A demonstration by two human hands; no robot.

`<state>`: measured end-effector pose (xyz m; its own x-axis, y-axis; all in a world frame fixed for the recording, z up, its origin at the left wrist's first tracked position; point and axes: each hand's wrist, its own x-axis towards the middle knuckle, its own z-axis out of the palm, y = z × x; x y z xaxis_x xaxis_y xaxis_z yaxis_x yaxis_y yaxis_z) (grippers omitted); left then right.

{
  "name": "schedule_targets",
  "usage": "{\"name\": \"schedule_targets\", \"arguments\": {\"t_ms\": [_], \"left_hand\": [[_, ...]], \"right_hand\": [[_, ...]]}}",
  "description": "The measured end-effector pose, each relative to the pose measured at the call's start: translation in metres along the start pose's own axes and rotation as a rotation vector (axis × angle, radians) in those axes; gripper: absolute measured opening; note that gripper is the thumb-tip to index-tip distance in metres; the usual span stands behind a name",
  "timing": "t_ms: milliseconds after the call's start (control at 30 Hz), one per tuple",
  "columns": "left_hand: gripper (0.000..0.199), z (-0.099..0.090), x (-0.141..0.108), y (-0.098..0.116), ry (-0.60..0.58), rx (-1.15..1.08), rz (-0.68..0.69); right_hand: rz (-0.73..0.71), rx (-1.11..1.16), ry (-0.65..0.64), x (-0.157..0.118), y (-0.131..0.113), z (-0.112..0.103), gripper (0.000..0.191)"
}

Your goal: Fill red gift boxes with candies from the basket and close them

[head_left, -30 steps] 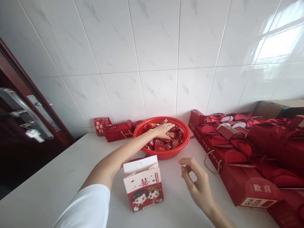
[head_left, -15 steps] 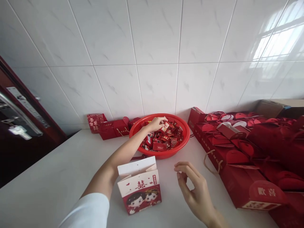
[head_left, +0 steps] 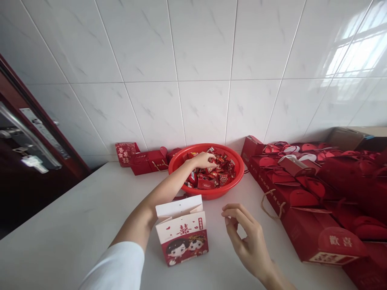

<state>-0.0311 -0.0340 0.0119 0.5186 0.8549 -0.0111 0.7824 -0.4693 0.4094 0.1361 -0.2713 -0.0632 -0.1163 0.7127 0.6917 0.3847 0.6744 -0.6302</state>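
Note:
A red plastic basket (head_left: 206,195) full of small wrapped sweets (head_left: 208,183) stands near the wall. My left hand (head_left: 203,160) reaches into it, fingers curled down among the sweets; what they hold, if anything, is hidden. In front of the basket an upright paper box (head_left: 185,245) with two cartoon faces has its white top flaps open. To the right of this box, my right hand (head_left: 246,237) hovers over the white table, fingers bent with a gap between thumb and fingers, holding nothing.
Many closed red gift boxes (head_left: 326,237) fill the right side of the table (head_left: 75,225). More red boxes (head_left: 148,161) lie by the tiled wall at the back left. A cardboard box (head_left: 350,139) is at the far right, and a door with keys (head_left: 34,163) at the left.
My left hand has lowered into the sweets, and the sweet with a pale wrapper at its fingertips is now mostly hidden. The view has shifted slightly. My right hand keeps nearly the same pose.

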Motion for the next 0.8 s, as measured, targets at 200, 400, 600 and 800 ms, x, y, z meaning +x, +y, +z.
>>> {"name": "schedule_targets", "arguments": {"t_ms": [200,400,600,800], "left_hand": [[0.049,0.000,0.003,0.000,-0.073,0.067,-0.054],[0.056,0.001,0.008,-0.014,-0.025,-0.024,-0.045],[0.050,0.003,0.016,-0.021,0.039,-0.315,0.031],[0.027,-0.007,0.011,-0.006,0.099,-0.609,0.090]], "right_hand": [[-0.006,0.017,-0.021,-0.001,-0.004,-0.001,0.020],[-0.003,0.035,-0.034,0.000,-0.008,-0.001,0.022],[0.004,0.059,-0.041,-0.003,-0.010,0.000,0.021],[0.178,0.135,0.047,0.012,0.004,0.000,0.014]]}}
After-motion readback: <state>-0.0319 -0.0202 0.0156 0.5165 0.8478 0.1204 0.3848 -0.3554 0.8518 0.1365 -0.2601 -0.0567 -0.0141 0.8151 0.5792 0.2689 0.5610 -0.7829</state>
